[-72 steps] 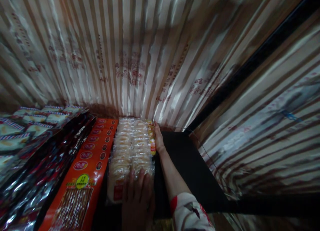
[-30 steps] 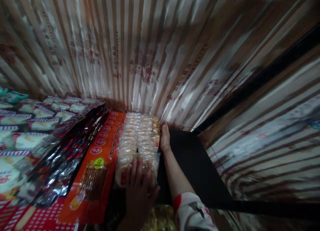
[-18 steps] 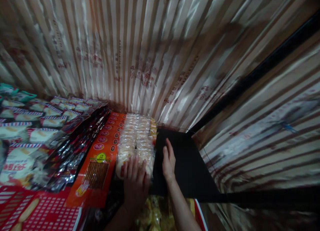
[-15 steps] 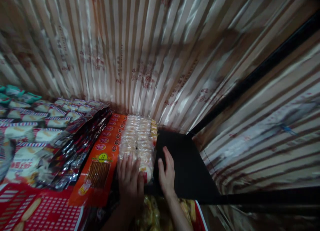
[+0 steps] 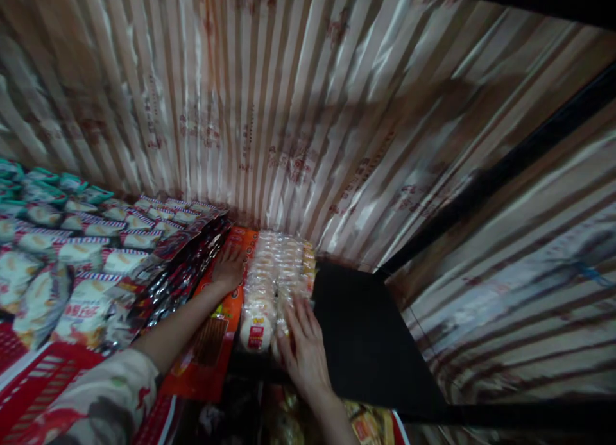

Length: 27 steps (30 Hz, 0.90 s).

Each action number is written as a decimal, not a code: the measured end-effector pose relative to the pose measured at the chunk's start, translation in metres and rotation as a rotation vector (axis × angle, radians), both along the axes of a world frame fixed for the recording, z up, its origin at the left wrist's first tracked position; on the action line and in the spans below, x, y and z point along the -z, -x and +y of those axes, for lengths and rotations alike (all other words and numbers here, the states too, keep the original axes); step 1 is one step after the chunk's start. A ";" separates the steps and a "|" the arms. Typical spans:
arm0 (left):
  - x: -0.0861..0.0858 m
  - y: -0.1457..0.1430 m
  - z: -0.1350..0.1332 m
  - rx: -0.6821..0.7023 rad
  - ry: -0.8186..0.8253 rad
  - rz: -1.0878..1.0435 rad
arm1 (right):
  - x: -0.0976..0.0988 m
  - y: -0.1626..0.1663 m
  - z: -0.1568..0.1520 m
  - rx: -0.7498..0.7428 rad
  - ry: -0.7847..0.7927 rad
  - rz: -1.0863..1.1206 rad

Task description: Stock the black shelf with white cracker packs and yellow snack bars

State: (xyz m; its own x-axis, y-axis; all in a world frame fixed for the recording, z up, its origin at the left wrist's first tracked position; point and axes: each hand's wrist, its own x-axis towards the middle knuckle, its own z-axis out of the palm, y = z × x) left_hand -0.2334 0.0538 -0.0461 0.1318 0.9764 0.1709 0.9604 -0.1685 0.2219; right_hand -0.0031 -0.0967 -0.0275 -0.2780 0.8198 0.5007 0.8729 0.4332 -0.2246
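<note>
My left hand [image 5: 230, 267] lies flat, fingers stretched away from me, on the upper part of the orange snack packets [image 5: 208, 340]. Beside them stand two rows of clear-wrapped, whitish round snacks [image 5: 258, 310], the nearest with a red and yellow label. My right hand [image 5: 303, 342] rests on the near end of the right row, fingers extended and slightly apart. Its palm and fingers cover part of that row. Left of the orange packets leans a stack of dark, shiny packets [image 5: 192, 272].
Many white snack bags [image 5: 86, 307] fill the left side, with green ones [image 5: 43, 192] behind. A red basket [image 5: 52, 368] is at the lower left. Bare black shelf [image 5: 370, 336] lies right, beside a black post [image 5: 481, 182]. Striped sheeting [image 5: 269, 99] hangs behind. Yellow-wrapped items [image 5: 368, 426] sit below.
My left hand has moved from the left row of wrapped snacks onto the orange packets. My right hand has moved left from the black shelf onto the right row. The view has shifted slightly.
</note>
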 end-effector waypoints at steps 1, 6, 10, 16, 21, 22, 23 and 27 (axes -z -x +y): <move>0.004 -0.002 0.003 -0.010 0.034 0.007 | 0.003 0.000 -0.001 -0.001 0.001 -0.017; 0.015 -0.008 0.007 -0.009 0.101 -0.016 | 0.013 0.001 0.001 0.004 0.005 -0.056; 0.012 -0.007 0.004 -0.006 0.085 -0.018 | 0.020 0.005 0.004 0.001 -0.045 -0.016; 0.012 -0.005 0.000 0.004 0.023 -0.027 | 0.019 0.008 -0.007 0.198 -0.127 0.193; 0.008 -0.006 -0.003 -0.032 -0.038 0.007 | 0.025 0.005 -0.030 0.326 -0.029 0.346; 0.005 -0.007 -0.004 -0.048 -0.047 0.027 | 0.028 0.005 -0.035 0.335 -0.009 0.357; 0.002 -0.007 -0.006 -0.058 -0.057 0.049 | 0.030 0.004 -0.041 0.340 0.010 0.364; -0.008 -0.009 -0.011 -0.029 -0.041 0.125 | 0.040 0.001 -0.061 0.329 0.033 0.363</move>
State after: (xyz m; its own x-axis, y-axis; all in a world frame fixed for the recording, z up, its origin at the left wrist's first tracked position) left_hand -0.2240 0.0429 -0.0381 0.1262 0.9728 0.1943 0.9847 -0.1466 0.0940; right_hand -0.0040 -0.1574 -0.0673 0.1860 0.8517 0.4899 0.8251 0.1353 -0.5485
